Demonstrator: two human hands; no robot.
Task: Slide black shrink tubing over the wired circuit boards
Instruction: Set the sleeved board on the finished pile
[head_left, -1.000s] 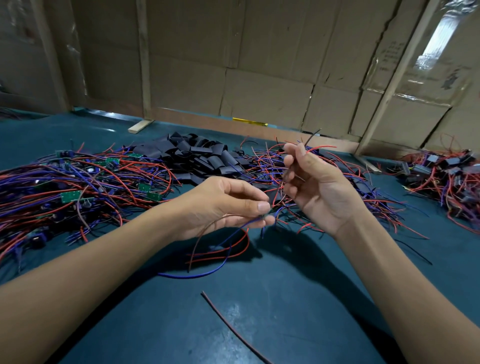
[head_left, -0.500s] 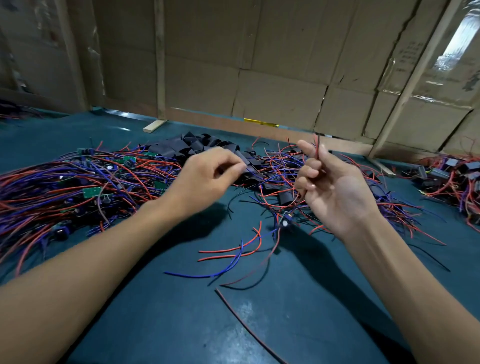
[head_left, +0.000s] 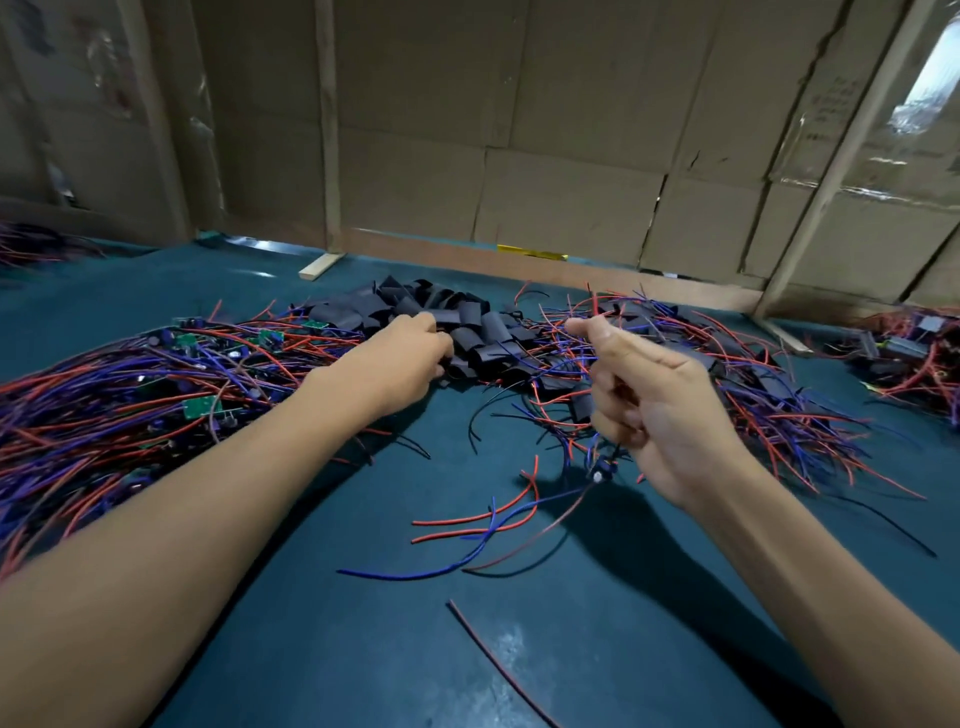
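Too many black tubing pieces (head_left: 467, 322) to count, heaped mid-table (head_left: 311, 649) toward the far edge. Left hand (head_left: 410, 353) stretched out to that heap, fingers curled into it; grip unclear. Right hand (head_left: 654, 405) raised, fingers curled round one wired board (head_left: 600, 470) dangling below. Two wire piles: left (head_left: 130, 395), right (head_left: 779, 405).

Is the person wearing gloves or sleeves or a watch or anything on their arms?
No. The left hand and the right hand are both bare, with no gloves. Both forearms are bare as well: no sleeve shows anywhere up to the picture's edge. I see no watch, bracelet or ring on the parts that show, and no marks or tape either.
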